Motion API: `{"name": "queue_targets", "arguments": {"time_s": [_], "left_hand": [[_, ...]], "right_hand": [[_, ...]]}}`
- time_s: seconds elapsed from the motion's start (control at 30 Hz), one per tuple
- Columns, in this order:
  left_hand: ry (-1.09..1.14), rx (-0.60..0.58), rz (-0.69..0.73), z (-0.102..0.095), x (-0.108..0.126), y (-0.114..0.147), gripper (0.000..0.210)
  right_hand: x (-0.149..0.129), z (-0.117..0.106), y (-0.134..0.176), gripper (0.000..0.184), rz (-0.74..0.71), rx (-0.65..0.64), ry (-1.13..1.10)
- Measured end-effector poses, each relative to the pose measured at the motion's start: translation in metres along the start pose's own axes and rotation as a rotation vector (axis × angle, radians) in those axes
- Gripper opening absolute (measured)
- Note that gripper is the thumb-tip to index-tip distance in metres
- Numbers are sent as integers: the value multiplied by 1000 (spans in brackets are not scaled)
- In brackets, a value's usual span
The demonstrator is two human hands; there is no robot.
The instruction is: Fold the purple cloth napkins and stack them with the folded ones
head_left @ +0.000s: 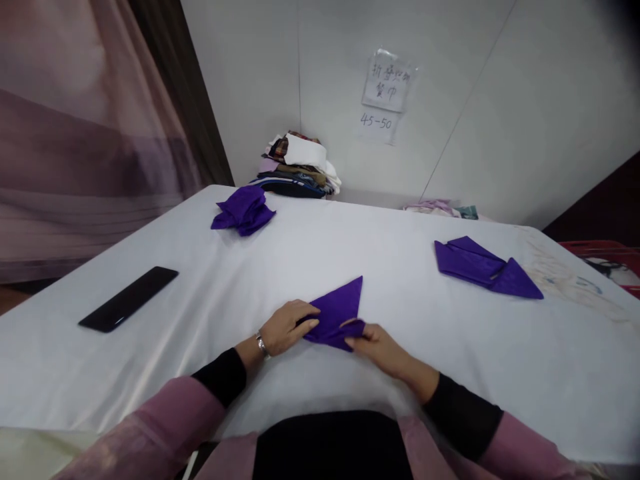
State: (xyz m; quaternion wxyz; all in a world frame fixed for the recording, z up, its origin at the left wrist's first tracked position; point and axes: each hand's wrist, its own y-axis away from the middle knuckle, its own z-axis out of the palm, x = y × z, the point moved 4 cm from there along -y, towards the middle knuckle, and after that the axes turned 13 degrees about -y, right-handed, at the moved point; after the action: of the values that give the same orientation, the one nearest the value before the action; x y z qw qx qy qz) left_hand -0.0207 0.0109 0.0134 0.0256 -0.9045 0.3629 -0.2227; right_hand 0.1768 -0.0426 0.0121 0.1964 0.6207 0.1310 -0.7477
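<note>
A purple cloth (341,307), folded into a pointed, roughly triangular shape, is held between the two hands on the near side of the white-covered worktop (320,240), in front of the person's body. Its long axis is slanted from the lower left away and to the right, with the sharp tip directed toward the far side. The left corner is met by the left hand (290,327), whose thumb and fingers are laid on the fabric, slightly parted; whether a layer is pinched between them cannot be told. At the lower right, a small turned-up flap is pinched by the right hand (377,345) between thumb and fingers. The far tip is left free, set closer to the right hand's side. Farther out, a folded purple piece (473,261) is placed well to the right, a crumpled purple piece (244,212) is seen at the far left, and a flat black object (131,297) is laid nearer on the left.
</note>
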Motion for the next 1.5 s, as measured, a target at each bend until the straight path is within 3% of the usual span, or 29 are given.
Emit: {"name": "queue_targets", "arguments": {"time_s": [0.13,0.23,0.37,0.57,0.93,1.2,1.5], "left_hand": [[73,-23,-177,-1,-9,-1,45],[82,-22,-301,2,-13,-7,51],[43,44,-364,5,-14,-17,45],[28,82,-392,12,-19,-21,41],[59,59,-405,11,-21,-22,41],[41,72,-402,10,-21,-22,40],[-26,155,-433,11,-21,-18,37]], "right_hand": [[1,-32,-27,32,125,189,-349],[3,-51,-45,35,135,303,-386],[10,-66,-59,36,163,381,-339],[16,-79,-70,36,219,432,-200],[4,-86,-85,8,236,464,67],[2,-93,-94,5,211,472,39],[6,-101,-97,20,216,476,86]]}}
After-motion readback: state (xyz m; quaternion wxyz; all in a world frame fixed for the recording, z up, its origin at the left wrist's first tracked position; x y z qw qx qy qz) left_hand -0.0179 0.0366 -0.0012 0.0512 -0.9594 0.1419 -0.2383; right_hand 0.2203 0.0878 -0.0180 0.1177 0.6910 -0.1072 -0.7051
